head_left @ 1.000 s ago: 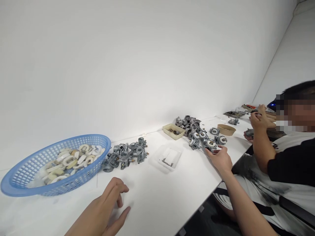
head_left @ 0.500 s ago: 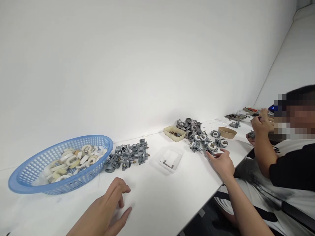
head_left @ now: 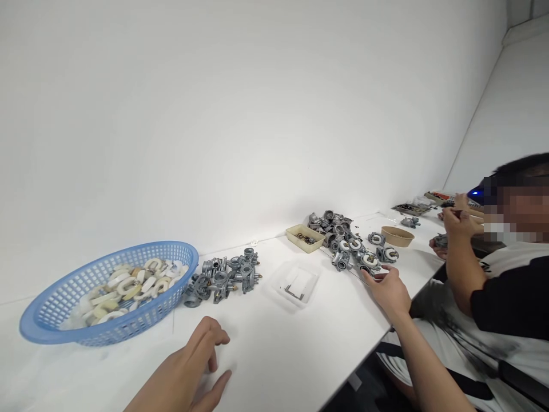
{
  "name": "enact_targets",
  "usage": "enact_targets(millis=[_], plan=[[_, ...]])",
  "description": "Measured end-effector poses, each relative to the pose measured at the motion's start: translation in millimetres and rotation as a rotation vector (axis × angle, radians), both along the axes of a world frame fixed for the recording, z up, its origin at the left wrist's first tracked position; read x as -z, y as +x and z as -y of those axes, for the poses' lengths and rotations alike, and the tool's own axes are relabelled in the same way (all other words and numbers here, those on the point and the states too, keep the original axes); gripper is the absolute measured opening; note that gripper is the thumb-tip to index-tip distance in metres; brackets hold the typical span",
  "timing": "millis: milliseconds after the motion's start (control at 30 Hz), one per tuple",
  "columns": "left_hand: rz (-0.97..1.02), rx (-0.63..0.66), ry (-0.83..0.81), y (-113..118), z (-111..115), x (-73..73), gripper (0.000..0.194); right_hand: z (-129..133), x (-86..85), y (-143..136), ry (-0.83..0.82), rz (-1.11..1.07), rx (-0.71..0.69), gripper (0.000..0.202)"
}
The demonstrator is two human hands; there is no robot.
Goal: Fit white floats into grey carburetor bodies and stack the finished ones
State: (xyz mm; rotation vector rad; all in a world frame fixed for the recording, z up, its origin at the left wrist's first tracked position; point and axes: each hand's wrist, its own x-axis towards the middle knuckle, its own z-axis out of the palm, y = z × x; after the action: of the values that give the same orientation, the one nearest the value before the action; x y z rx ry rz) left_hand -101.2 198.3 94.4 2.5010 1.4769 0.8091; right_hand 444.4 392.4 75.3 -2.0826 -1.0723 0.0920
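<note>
My left hand [head_left: 189,366] hovers over the white table with its fingers apart and nothing in it. Over at the right, my right hand [head_left: 388,292] has its fingertips at a grey metal part with a white ring-shaped piece [head_left: 369,261]; the fingers look curled against it. Several similar parts [head_left: 342,261] lie just left of that hand. Between my hands stands a clear plastic tray [head_left: 313,293] with small thin pins [head_left: 294,293] inside. Grey metal bodies with brass tips [head_left: 221,278] are heaped beyond my left hand.
A blue basket [head_left: 128,328] of white and yellowish pieces stands at the left. Toward the wall are a cream tray [head_left: 305,247] of small parts, a metal heap [head_left: 329,223] and a brown bowl [head_left: 397,236]. A person [head_left: 506,297] sits at the right, hands raised over the table.
The view has shifted slightly, so the things on the table appear a little lower. My right fingertips have drawn closer together at the metal part. My left hand keeps its open pose.
</note>
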Motion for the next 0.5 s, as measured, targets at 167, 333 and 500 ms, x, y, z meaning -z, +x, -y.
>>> enact_targets(millis=[167,333,500], plan=[[-0.001,-0.014,0.075,1.5,0.8,-8.9,0.017,1.7,-2.0,-1.3,-0.001,-0.010,0.005,0.088],[-0.022,0.015,0.185,-5.8,-3.7,-12.9,0.008,6.6,-2.3,-3.5,0.000,-0.027,0.019,0.096],[0.131,-0.014,0.383,-13.2,-6.9,-16.1,0.015,16.7,-10.1,-8.7,-0.019,-0.038,0.037,0.102]])
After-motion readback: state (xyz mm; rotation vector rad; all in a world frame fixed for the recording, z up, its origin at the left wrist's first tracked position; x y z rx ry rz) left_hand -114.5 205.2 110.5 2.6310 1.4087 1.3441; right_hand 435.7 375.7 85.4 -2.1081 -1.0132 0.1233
